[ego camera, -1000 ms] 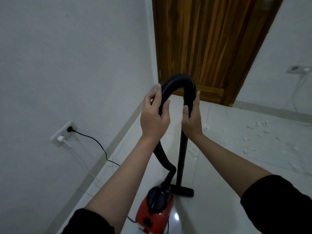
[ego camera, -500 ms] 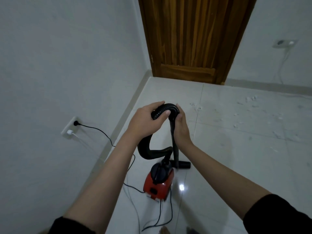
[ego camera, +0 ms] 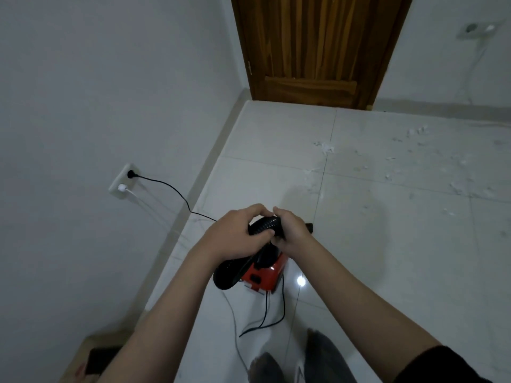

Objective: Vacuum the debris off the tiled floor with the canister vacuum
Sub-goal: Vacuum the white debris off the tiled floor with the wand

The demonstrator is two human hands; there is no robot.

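Hose [ego camera: 265, 225] lower now, both hands [ego camera: 276, 233] around it

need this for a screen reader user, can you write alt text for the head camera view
Seen from above, a person's left hand and right hand both grip the bend of a black ribbed hose over a red canister vacuum on a white tiled floor. White debris lies scattered to the right, near a wooden door; a black cord runs to a wall socket.
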